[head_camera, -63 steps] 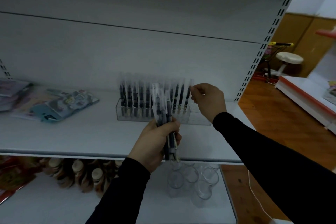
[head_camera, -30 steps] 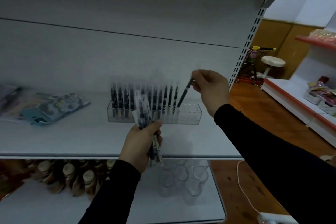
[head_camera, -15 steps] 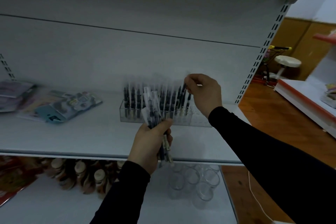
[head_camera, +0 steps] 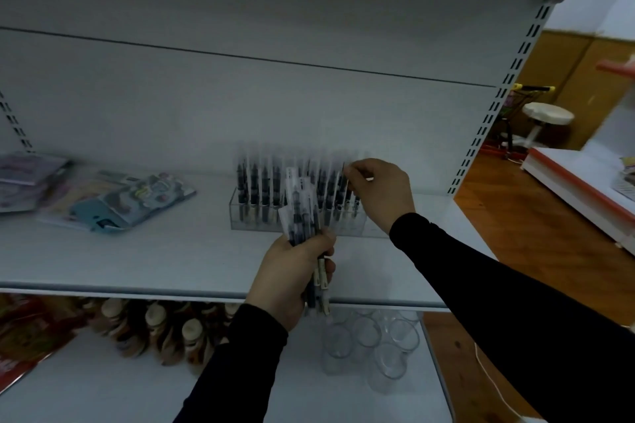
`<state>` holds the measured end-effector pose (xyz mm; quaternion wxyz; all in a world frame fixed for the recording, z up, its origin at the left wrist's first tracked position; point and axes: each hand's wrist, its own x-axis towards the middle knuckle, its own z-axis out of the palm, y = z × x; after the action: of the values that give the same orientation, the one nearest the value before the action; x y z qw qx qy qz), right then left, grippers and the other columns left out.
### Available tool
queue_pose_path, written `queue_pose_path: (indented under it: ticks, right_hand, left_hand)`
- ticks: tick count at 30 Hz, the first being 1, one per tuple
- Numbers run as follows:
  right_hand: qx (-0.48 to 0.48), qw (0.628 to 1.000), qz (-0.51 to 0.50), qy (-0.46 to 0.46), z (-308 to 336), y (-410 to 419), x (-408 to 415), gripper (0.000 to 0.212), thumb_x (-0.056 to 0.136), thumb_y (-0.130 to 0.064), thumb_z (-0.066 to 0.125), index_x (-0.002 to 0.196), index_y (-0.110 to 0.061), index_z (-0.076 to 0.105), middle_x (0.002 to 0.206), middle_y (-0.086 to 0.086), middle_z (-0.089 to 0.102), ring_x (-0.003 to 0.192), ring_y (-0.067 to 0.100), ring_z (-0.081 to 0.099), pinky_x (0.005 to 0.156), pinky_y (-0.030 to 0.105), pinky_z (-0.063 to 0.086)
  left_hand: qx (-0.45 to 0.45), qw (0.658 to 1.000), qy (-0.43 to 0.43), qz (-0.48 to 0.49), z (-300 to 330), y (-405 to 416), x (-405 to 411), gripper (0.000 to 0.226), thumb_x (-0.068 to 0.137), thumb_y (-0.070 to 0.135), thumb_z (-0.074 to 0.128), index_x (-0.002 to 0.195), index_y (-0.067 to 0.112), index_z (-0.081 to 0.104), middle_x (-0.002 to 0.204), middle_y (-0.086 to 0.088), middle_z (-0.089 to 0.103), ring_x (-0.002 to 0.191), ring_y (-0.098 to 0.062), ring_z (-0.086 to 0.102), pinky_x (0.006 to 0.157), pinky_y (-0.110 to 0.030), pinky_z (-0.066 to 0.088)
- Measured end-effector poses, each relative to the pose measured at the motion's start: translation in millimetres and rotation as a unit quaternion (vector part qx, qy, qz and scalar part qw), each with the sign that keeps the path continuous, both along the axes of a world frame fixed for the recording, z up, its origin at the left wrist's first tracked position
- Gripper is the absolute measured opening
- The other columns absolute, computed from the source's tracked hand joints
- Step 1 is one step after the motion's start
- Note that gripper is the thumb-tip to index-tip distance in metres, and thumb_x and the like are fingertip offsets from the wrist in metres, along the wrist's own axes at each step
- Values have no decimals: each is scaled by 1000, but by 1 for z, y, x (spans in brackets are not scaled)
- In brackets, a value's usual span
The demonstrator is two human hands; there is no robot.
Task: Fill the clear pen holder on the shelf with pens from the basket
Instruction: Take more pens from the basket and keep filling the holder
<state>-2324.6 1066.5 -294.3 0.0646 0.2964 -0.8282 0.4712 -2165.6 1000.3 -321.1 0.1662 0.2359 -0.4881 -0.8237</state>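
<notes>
A clear pen holder (head_camera: 240,220) stands on the white shelf (head_camera: 137,251), with several dark pens in clear sleeves upright in it. My left hand (head_camera: 292,271) grips a bundle of wrapped pens (head_camera: 302,213) in front of the holder, above the shelf's front edge. My right hand (head_camera: 381,192) is at the right part of the holder, its fingertips pinching the top of a pen (head_camera: 343,189) that stands among the others. The holder's right end is behind my right wrist. No basket is in view.
Flat stationery packs (head_camera: 113,196) lie on the shelf at the left. On the lower shelf stand brown bottles (head_camera: 154,330) and several clear glasses (head_camera: 371,343). To the right are a slotted upright (head_camera: 488,120), wooden floor and a white stool (head_camera: 546,117).
My right hand carried one pen from above the holder's right end down and left into the row. The left hand kept its bundle in front of the holder.
</notes>
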Motion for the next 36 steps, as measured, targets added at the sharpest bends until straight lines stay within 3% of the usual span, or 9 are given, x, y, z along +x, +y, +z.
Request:
queue_pose_path:
  ticks: [2,5,9,13,18,22,29,32,36]
  right_hand:
    - [-4,1000,-6,-3,0,4,2,25,95,-30,60,101,-9,73,95,5,73,84,17,68,81,24,54]
    - [-30,998,-7,-47,-3,12,7,27,93,-36,61,97,-12,74,91,2,73,84,15,70,83,29,56]
    - [-64,977,68,-194,-7,27,29,30,92,-36,64,84,-8,73,80,7,74,73,14,70,74,29,60]
    - [-74,941,118,-307,-10,41,42,34,92,-38,62,91,-6,72,85,7,72,77,17,68,72,25,57]
    - [-84,922,134,-352,-11,53,43,27,90,-32,67,93,-5,71,89,11,68,79,18,64,79,28,57]
    - [-151,902,107,-390,-3,58,41,18,90,-24,68,79,-10,67,81,8,67,71,15,61,66,20,54]
    - [-290,896,21,-336,25,63,14,16,93,-19,64,85,-5,65,79,8,66,66,14,60,58,17,54]
    - [-290,923,-6,-254,31,59,2,19,93,-21,65,96,-3,68,89,12,70,75,18,65,65,18,54]
    - [-249,956,-13,-152,28,47,-6,11,92,-23,66,90,-14,72,87,8,74,82,22,71,77,28,58]
  left_hand:
    - [11,1000,-3,-17,0,2,0,4,87,9,64,88,5,63,67,-6,56,50,-16,53,48,-25,45]
    - [19,999,-7,-38,0,6,0,5,87,8,64,87,5,62,63,-6,58,47,-15,54,46,-23,45]
    - [13,999,-16,-46,-1,11,-2,8,87,10,65,91,4,62,62,-6,62,47,-15,55,44,-23,45]
    - [8,998,-24,-55,0,17,-1,4,87,9,65,85,6,64,59,-5,63,45,-14,55,43,-22,44]
    - [2,997,-25,-76,1,28,-1,4,87,9,64,87,6,66,61,-5,66,46,-14,55,44,-22,46]
    - [14,996,-20,-83,1,31,-3,11,89,12,62,95,3,65,69,-7,70,50,-15,60,46,-22,49]
    - [21,997,-35,-61,-1,24,-4,11,90,13,61,96,3,61,71,-8,70,51,-16,58,47,-24,47]
    - [28,998,-31,-54,-2,21,-4,9,90,12,61,94,4,60,64,-6,64,48,-15,56,44,-23,45]
    - [32,998,-23,-51,-3,18,-5,7,89,11,62,88,6,57,60,-5,55,45,-15,53,42,-22,42]
